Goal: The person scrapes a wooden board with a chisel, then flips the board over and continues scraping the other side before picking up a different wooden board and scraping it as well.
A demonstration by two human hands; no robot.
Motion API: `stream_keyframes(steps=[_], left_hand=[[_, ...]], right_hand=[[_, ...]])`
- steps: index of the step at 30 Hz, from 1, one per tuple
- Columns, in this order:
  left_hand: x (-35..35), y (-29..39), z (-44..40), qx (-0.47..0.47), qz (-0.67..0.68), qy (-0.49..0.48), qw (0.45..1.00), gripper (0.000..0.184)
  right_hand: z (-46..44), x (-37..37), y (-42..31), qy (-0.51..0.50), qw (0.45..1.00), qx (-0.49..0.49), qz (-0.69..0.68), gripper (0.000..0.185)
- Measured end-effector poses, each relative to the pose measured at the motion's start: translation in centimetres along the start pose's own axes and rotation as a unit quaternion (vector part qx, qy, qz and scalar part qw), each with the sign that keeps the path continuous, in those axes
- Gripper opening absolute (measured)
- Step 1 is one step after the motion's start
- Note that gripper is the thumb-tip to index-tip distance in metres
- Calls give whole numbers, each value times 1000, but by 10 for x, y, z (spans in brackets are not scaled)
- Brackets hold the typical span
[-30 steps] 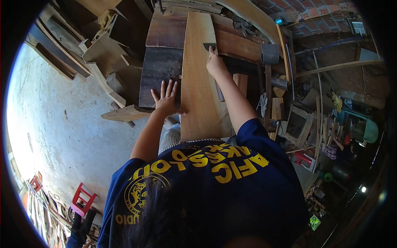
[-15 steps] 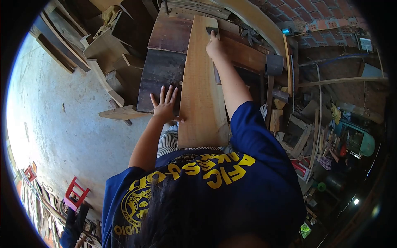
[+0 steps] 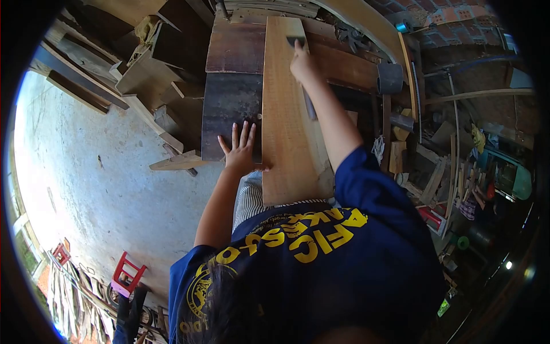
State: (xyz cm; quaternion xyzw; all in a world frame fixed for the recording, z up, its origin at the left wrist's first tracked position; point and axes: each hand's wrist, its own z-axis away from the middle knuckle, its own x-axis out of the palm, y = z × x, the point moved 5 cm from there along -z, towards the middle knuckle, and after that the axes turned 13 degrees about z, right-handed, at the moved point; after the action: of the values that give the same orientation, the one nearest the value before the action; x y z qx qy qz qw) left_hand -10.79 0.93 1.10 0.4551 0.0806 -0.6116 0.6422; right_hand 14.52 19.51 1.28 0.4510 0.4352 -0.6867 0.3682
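A long light-brown plank [image 3: 286,114] runs from my lap to the far side of the bench. Near its far end my right hand [image 3: 303,64] is closed on a scraper with a dark, wide blade [image 3: 294,41], index finger pressed toward the blade. The blade lies against the plank's face; the handle is hidden in my grip. My left hand [image 3: 240,152] lies spread over the near part of a dark board [image 3: 229,103] beside the plank, and its thumb reaches the plank's left edge.
Scrap boards [image 3: 143,74] are piled to the left on the concrete floor [image 3: 103,189]. A dark cylinder [image 3: 390,78] stands right of the bench. A red stool [image 3: 128,274] is at lower left near another person's legs. Wood offcuts [image 3: 432,180] clutter the right side.
The whole view has shifted, so bench, plank and hands appear farther right. My right hand stays near the plank's far end with the scraper; my left hand keeps its spread pose.
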Motion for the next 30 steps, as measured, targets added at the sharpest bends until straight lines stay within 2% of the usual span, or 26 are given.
stream_keyframes(steps=[3,7,9,13,17,19,23,25,30], left_hand=[[-3,1,-3,-5,3,-3,1000,141],[-1,1,-1,-6,0,-1,1000,142],[-2,3,-2,-5,2,1,1000,142],[-4,2,1,2,5,15,1000,142],[0,1,-1,4,2,26,1000,142],[0,0,0,8,-5,34,999,142],[7,-4,7,26,13,69,997,141],[8,-4,7,22,14,62,998,141],[11,-5,10,34,27,87,995,139]], right_hand=[[-30,-30,-23,-56,994,65,-67,51],[-49,-14,-15,-29,996,63,-54,52],[-57,-3,-11,30,999,19,24,51],[-39,-3,-5,-11,999,40,15,50],[31,2,7,-8,999,-26,28,49],[77,-4,7,-28,999,-25,20,49],[172,-1,13,-102,994,-27,42,50],[210,-6,10,-187,981,-3,42,50],[283,12,12,-224,967,-72,100,51]])
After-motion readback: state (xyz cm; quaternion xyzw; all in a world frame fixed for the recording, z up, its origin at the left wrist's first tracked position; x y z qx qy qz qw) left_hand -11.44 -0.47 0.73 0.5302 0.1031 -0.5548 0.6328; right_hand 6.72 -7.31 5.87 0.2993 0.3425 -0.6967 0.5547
